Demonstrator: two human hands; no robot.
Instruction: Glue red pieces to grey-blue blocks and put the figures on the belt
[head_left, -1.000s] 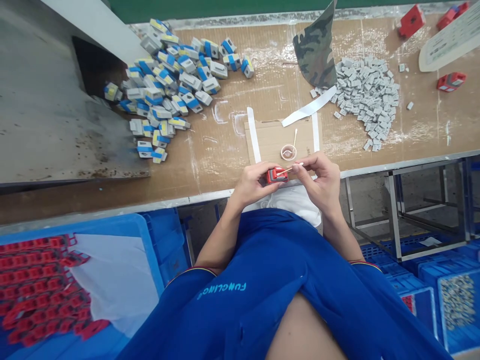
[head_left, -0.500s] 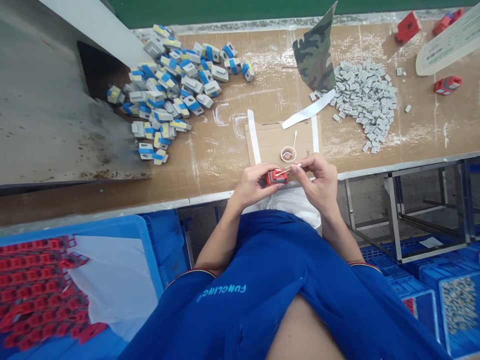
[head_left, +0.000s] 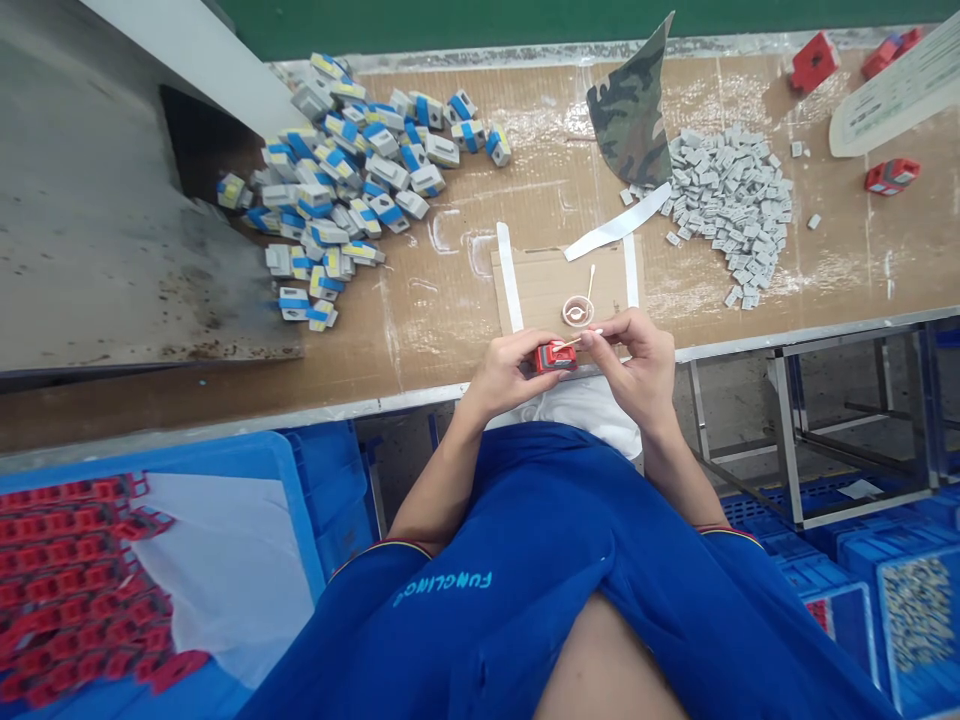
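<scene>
My left hand [head_left: 508,372] is closed around a small red and grey plastic part [head_left: 555,358] at the table's front edge. Between the thumb and fingers of my right hand [head_left: 637,362] is a cotton swab [head_left: 579,341], pinched near one end and slanting left. Its far tip touches, or lies right over, the top of the red part. Just beyond my hands stands a small round cup [head_left: 577,311] with a little reddish-brown content. A second cotton swab [head_left: 591,280] lies beside the cup on a taped-down cardboard piece [head_left: 536,285].
Grey, blue and yellow blocks [head_left: 360,170] are heaped at back left beside a metal box [head_left: 97,220]. Small grey pieces [head_left: 739,200] are piled at right near a camouflage cloth [head_left: 634,110]. A blue crate [head_left: 289,470] at lower left holds rows of red parts.
Both hands stay in nearly the same place, with the swab still against or over the red part. The red part looks slightly turned. The whole view has shifted a little.
</scene>
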